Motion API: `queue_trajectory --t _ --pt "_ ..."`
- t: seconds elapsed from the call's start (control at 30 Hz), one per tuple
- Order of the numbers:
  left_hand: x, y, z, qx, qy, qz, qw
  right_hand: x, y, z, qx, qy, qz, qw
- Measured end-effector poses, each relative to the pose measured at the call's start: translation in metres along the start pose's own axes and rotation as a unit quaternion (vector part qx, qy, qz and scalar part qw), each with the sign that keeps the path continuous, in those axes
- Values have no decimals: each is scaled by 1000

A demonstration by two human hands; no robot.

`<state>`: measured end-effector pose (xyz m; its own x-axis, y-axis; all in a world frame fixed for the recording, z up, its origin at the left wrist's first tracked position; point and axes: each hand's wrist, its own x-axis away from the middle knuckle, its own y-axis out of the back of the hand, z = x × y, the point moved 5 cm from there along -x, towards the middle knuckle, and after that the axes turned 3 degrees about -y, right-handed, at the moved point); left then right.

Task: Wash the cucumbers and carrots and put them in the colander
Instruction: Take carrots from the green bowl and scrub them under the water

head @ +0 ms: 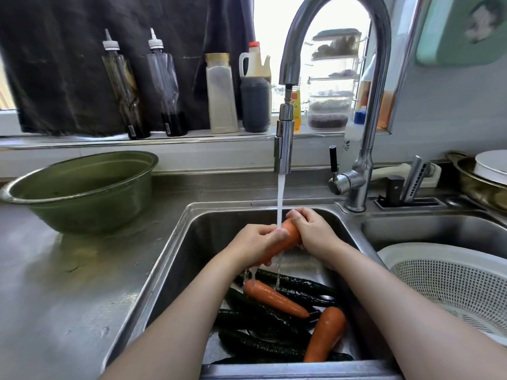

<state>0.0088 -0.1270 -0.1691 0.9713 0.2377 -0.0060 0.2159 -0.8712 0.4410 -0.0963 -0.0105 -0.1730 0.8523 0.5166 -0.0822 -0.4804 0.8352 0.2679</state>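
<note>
Both hands grasp one carrot under the water stream. The left hand curls round its lower half and the right hand round its upper end. They work mid-sink, with open room to the sink walls at 9 and 12 o'clock. The faucet head hangs directly above at 12. At 6 o'clock, a second carrot and a third carrot lie on a heap of cucumbers. The white colander stands at 4 o'clock, across the dividing rim. A green basin rests on the counter at 10 o'clock, well apart.
</note>
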Motion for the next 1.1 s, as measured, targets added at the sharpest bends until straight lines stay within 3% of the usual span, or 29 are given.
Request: queue_trajectory --t 0.1,0.27,0.53,0.7,0.8,0.93,1.1 --pt "2 1 -1 10 3 21 1000 0 1 0 -9 -6 -4 1000" --pt "6 2 13 55 9 136 989 1 0 -2 -10 -15 -6 1000" --pt "-4 3 8 7 -13 -27 1000 4 -3 9 10 18 -6 1000" --pt "2 3 10 37 -14 104 994 3 -3 5 -4 4 -4 1000" --pt "3 2 16 58 -1 135 989 2 -1 5 -2 7 -5 1000" --pt "1 1 8 63 -13 82 995 0 1 5 14 11 -16 1000" --pt "-6 -1 1 -16 -23 -22 999 0 3 5 8 13 -19 1000"
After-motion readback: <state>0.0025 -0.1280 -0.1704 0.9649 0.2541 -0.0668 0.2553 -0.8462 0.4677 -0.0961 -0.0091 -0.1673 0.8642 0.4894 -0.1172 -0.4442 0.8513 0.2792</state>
